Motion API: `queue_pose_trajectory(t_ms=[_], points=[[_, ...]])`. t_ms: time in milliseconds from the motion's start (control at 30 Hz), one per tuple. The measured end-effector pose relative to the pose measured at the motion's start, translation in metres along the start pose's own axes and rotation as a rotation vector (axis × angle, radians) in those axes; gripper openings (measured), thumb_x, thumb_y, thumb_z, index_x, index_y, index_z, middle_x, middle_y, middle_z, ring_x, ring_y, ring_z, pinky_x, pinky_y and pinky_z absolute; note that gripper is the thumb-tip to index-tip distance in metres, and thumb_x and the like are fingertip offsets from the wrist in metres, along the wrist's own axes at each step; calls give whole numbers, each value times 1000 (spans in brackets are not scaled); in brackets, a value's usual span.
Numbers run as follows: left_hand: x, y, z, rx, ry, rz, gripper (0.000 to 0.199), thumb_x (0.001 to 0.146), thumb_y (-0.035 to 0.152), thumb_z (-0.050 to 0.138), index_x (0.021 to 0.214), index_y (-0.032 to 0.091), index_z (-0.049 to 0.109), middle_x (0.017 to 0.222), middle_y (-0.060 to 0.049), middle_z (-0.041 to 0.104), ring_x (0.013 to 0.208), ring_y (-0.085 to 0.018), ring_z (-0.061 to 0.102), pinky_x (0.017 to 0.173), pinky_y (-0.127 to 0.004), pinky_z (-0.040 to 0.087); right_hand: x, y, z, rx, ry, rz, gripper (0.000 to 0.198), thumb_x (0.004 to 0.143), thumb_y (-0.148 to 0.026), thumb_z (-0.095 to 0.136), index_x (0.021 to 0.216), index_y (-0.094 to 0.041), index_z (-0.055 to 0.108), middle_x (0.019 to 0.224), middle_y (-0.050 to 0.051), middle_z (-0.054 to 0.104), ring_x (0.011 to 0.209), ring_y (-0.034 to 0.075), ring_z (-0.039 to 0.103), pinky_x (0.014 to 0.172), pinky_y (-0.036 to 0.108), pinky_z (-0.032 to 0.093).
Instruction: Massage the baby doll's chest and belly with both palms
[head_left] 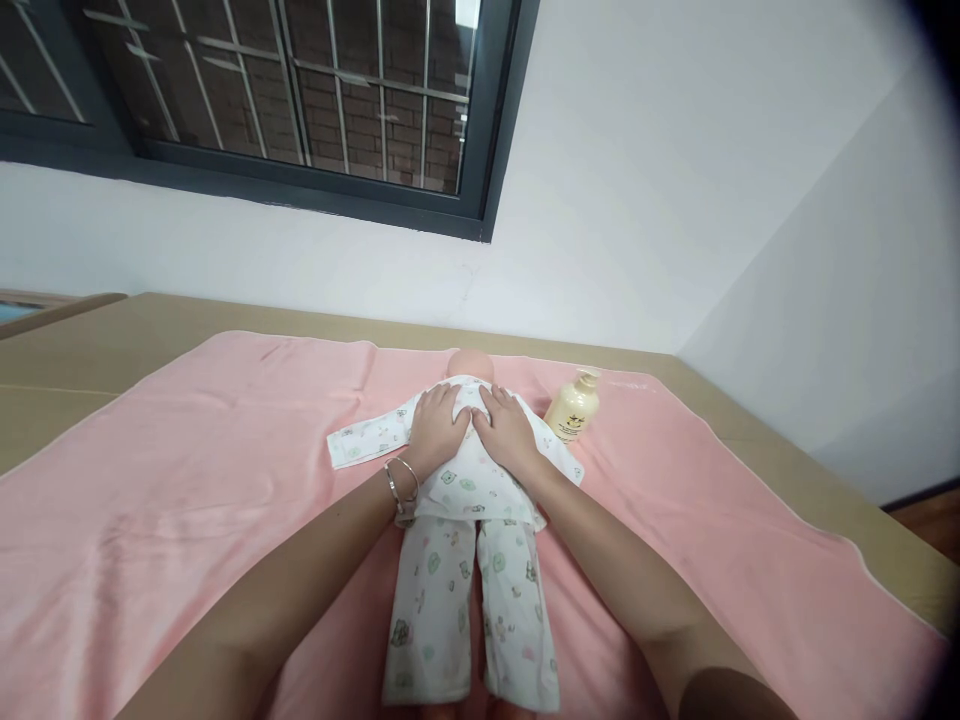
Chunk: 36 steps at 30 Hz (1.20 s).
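A baby doll (pixel 471 364) lies stretched out on the pink blanket, its head toward the wall. It wears a white printed top (pixel 469 490) with long sleeves and matching trousers (pixel 435 610). My left hand (pixel 436 428) lies flat on the left side of the upper torso, a silver bangle (pixel 403 484) on its wrist. On the right side of the torso rests my right hand (pixel 507 432), also flat. The thumbs almost meet in the middle, and neither hand grips anything. A cream pump bottle (pixel 572 408) leans beside the doll's right-hand sleeve.
The pink blanket (pixel 225 480) covers most of a tan surface (pixel 225 315). Behind it rises a white wall (pixel 600 200) with a dark-framed, barred window (pixel 300 100). Another wall (pixel 862 330) meets it at the right.
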<state>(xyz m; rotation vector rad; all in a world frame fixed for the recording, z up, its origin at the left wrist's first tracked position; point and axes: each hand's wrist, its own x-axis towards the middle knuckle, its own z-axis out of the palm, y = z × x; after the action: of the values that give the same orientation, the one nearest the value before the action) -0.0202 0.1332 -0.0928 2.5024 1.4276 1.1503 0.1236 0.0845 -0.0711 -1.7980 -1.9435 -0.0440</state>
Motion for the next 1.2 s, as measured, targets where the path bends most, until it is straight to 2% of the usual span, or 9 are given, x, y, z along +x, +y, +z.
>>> queue_pose_trajectory(t_ms=[733, 967, 1200], points=[[-1, 1, -3, 24, -23, 35, 43, 90, 30, 43, 129, 15, 51, 133, -14, 55, 126, -29, 46, 109, -48, 34, 1, 0, -2, 12, -17, -1, 52, 97, -38, 35, 144, -15, 40, 150, 16, 38, 140, 29, 32, 114, 43, 21], [-2, -1, -2, 38, -44, 31, 46, 89, 29, 43, 131, 12, 50, 135, -15, 53, 127, -29, 45, 110, -48, 32, 9, 3, -7, 51, -86, -11, 53, 96, -39, 37, 144, -16, 40, 149, 13, 40, 139, 27, 32, 114, 42, 20], [2, 3, -9, 40, -53, 25, 40, 88, 29, 46, 123, 12, 56, 120, -13, 62, 115, -28, 53, 104, -45, 39, 15, 8, -8, 92, -50, -85, 49, 94, -36, 42, 138, -17, 47, 142, 11, 49, 135, 24, 38, 113, 41, 21]])
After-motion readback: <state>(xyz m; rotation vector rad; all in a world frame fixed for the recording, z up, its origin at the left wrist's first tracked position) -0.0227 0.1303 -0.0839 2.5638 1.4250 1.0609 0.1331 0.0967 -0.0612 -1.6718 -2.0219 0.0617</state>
